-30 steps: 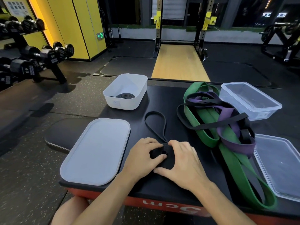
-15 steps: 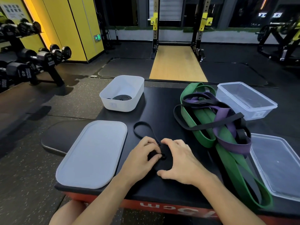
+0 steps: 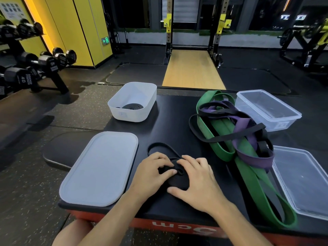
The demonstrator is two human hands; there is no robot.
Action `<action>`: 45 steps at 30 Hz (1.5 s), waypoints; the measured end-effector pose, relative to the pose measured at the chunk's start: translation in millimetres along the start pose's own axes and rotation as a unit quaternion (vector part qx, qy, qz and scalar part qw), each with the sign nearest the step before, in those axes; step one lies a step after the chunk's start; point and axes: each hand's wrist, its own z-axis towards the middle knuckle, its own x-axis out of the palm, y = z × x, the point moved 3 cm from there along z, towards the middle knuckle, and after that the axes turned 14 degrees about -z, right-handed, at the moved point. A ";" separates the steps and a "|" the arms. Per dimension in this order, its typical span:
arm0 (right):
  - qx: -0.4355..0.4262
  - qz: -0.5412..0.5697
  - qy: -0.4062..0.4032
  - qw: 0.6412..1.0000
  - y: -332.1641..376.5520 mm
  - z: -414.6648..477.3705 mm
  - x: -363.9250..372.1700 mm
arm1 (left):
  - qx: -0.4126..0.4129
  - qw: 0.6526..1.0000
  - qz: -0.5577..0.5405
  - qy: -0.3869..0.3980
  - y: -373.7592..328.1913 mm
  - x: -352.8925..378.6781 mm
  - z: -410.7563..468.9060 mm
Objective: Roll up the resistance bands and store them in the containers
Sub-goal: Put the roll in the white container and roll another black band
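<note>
Both hands close on the black band (image 3: 177, 181), a part-wound coil lying on the black platform (image 3: 177, 118) near its front edge. The left hand (image 3: 152, 172) curls over the coil's left side with the thumb pressed on top. The right hand (image 3: 198, 181) cups it from the right, thumb at the near edge and fingers arched over the far side. A short loop (image 3: 159, 145) of the same band trails out beyond the fingertips, not yet wound in, so this roll looks close to finished.

One rolled band (image 3: 132, 106) already lies in the white bin (image 3: 127, 115) at the far left of the platform, and a white lid (image 3: 99, 167) lies flat just left of the hands. To the right a tangle waits: a green band (image 3: 218, 139), a purple band (image 3: 252, 157) and thin black ones across them. The clear container (image 3: 284, 124) behind the tangle shows nothing inside, so most of the job seems left to do.

Both forearms come in from the bottom edge, palms down, wrists low, hands nearly meeting over the coil
</note>
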 end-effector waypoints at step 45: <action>0.096 -0.119 -0.076 0.985 6.8 8.0 -0.5 | 0.023 0.997 0.063 -0.022 -8.6 0.4 -2.2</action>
